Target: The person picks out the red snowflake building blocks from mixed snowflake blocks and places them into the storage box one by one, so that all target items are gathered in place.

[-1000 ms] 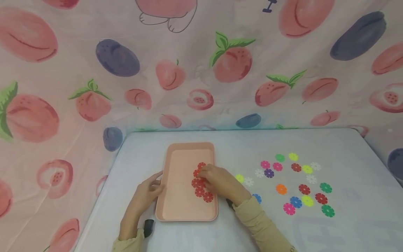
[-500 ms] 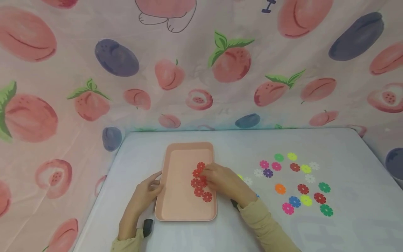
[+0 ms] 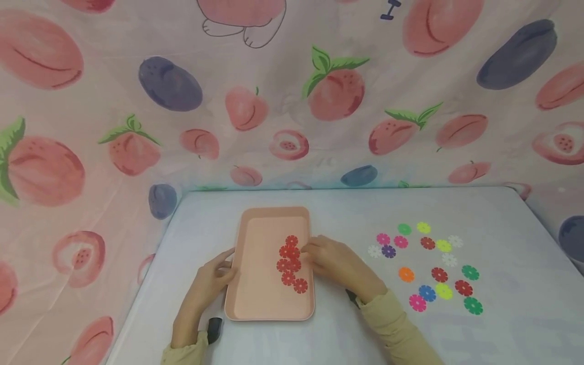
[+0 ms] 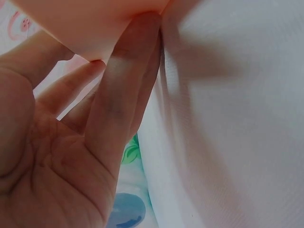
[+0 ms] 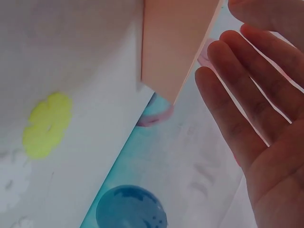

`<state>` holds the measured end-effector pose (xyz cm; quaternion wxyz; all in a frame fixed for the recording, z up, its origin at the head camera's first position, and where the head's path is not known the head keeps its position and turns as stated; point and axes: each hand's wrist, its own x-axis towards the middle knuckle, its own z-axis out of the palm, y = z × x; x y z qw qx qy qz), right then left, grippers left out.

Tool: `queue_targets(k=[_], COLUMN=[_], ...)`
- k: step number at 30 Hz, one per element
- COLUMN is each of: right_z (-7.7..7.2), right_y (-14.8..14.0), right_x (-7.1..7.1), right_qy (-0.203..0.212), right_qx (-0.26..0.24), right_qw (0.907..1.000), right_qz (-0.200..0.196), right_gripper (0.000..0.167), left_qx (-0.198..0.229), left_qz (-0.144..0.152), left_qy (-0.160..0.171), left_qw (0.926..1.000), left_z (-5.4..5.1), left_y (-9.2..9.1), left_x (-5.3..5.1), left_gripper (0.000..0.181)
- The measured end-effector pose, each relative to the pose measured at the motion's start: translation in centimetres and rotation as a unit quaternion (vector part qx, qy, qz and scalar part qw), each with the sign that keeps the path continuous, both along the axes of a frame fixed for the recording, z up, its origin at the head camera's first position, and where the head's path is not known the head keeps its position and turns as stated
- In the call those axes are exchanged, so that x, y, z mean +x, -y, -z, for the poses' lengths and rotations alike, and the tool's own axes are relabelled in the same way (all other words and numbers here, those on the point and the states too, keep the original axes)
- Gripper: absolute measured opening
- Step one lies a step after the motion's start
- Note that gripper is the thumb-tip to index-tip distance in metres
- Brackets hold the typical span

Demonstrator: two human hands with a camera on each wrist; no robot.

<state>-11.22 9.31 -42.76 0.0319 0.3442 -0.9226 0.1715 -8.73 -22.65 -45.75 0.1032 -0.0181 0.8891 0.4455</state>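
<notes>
A pink tray [image 3: 255, 301] lies on the white table, with several red snowflake discs [image 3: 288, 278] grouped along the right half of its floor. My left hand [image 3: 209, 281] rests against the tray's left side; in the left wrist view its fairly straight fingertips touch the pink outer wall [image 4: 90, 23]. Over the tray's right rim is my right hand [image 3: 333, 261]. Its fingers look extended in the right wrist view, with nothing between them, beside the tray's wall [image 5: 173, 42]. A yellow disc [image 5: 47, 126] on the table, seen from the right wrist, is covered by that arm in the head view.
Loose snowflake discs of mixed colours lie to the right of the tray, among them an orange disc [image 3: 406, 274], a purple disc [image 3: 389, 251] and a blue disc [image 3: 427, 293]. A fruit-printed cloth [image 3: 328, 147] hangs behind the table [image 3: 515, 228].
My right hand has drawn back rightward from above the red discs to the tray's right rim, uncovering the discs. The left hand keeps its place.
</notes>
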Motion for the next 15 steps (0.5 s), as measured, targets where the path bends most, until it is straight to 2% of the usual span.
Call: queue_targets(k=[15], right_z=[0.2], right_y=[-3.0], right_x=[0.6], right_qy=[-0.010], right_qx=[0.008], right_qw=[0.9992], right_qz=[0.039], right_gripper=[0.037], left_qx=[0.008], left_qz=[-0.007], left_qy=[0.007], left_qw=[0.9999], left_z=[0.0], left_y=[0.0], left_x=[0.0], left_gripper=[0.056])
